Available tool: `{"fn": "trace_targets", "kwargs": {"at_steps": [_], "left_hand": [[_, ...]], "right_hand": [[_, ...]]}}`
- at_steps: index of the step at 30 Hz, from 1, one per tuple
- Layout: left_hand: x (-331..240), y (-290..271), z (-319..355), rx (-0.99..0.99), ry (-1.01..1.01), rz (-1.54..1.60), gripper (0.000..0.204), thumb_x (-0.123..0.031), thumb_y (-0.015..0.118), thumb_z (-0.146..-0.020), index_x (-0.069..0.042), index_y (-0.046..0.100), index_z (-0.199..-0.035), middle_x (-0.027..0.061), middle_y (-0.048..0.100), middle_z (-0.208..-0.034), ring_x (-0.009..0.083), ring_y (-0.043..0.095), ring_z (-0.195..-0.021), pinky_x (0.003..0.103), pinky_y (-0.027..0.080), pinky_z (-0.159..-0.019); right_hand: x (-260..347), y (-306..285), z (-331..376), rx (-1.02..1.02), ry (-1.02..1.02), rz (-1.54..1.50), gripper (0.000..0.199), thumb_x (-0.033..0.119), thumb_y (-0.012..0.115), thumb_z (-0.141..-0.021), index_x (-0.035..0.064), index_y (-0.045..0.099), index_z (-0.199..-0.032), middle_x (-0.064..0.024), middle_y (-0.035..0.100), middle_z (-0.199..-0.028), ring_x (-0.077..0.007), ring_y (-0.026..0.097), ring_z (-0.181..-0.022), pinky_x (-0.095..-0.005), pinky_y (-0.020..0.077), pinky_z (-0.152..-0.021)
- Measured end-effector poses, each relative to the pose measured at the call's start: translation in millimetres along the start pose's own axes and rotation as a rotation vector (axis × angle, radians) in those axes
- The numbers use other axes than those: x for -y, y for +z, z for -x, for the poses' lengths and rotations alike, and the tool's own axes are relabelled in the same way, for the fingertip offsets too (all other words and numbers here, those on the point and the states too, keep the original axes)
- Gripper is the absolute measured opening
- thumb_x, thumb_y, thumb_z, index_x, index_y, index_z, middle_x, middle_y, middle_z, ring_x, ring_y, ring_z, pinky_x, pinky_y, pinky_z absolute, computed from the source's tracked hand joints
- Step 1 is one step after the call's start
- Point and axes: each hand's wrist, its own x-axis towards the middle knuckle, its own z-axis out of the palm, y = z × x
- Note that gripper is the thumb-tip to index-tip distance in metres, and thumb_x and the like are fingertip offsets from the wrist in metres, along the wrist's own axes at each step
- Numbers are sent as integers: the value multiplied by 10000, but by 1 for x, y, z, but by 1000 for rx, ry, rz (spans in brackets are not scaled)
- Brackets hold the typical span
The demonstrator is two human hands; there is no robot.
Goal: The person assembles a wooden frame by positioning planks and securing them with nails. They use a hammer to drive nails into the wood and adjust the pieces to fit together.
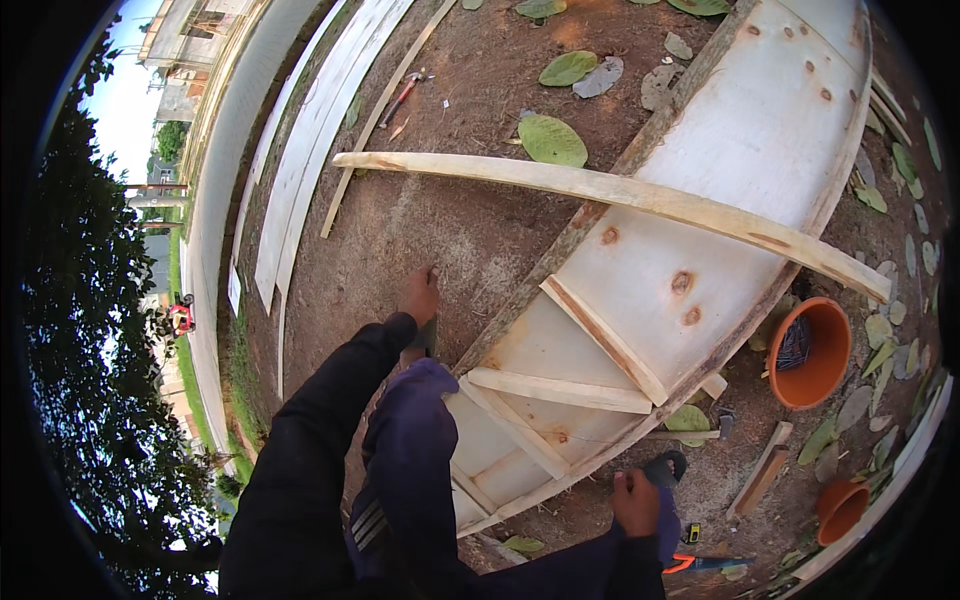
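Note:
My left hand (420,293) is out over the dirt beside my left knee, fingers curled; whatever they may hold is hidden. My right hand (636,503) is a closed fist at my right knee, with nothing showing in it. Between my legs lies a long, pale, knotty wooden panel (735,130) with bark along one edge. On its near end rest short wooden strips: one slanting (605,340), one crosswise (560,390) and others nearer me. A longer wooden batten (620,190) lies across the panel farther up, reaching past both edges.
Right of the panel are an orange bucket (810,353) holding nails, a hammer (726,425), wood offcuts (760,470), a smaller orange pot (843,512), a yellow tape measure (693,533) and an orange-handled saw (700,563). Far left lie a red-handled hammer (403,98) and white boards (320,150).

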Motion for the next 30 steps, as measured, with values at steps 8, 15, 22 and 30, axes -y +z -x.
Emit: {"fn": "trace_targets", "kwargs": {"at_steps": [8, 15, 22, 30], "left_hand": [[158, -14, -422, -126, -63, -342, 334, -316, 559, -1002, -68, 696, -1180, 260, 700, -1125, 450, 657, -1088, 533, 506, -951], [294, 16, -686, -201, 157, -330, 552, -208, 547, -963, 113, 429, -1396, 402, 591, -1228, 530, 576, -1186, 539, 477, -1007], [329, 67, -790, 28, 389, -562, 405, -215, 542, -997, 74, 435, -1259, 363, 622, -1038, 522, 618, -1008, 582, 501, -862], [200, 5, -657, 367, 128, -20, 454, -446, 484, -1075, -34, 576, -908, 46, 489, -702, 205, 507, -630, 393, 375, -574]], "right_hand": [[28, 181, -51, -104, 352, -20, 320, 318, 622, -977, 36, 678, -1119, -222, 714, -992, -384, 705, -943, -465, 535, -833], [153, 387, -46, 557, 178, -28, 361, 302, 634, -990, 24, 643, -1222, -196, 680, -1011, -377, 677, -918, -433, 549, -806], [297, 384, -146, 500, 443, -256, 332, 325, 587, -1016, 54, 666, -1192, -165, 731, -959, -316, 724, -970, -419, 558, -818], [336, 338, -144, 114, 494, -448, 261, 203, 554, -1049, 32, 657, -1218, -118, 686, -1132, -238, 683, -996, -368, 545, -859]]}}
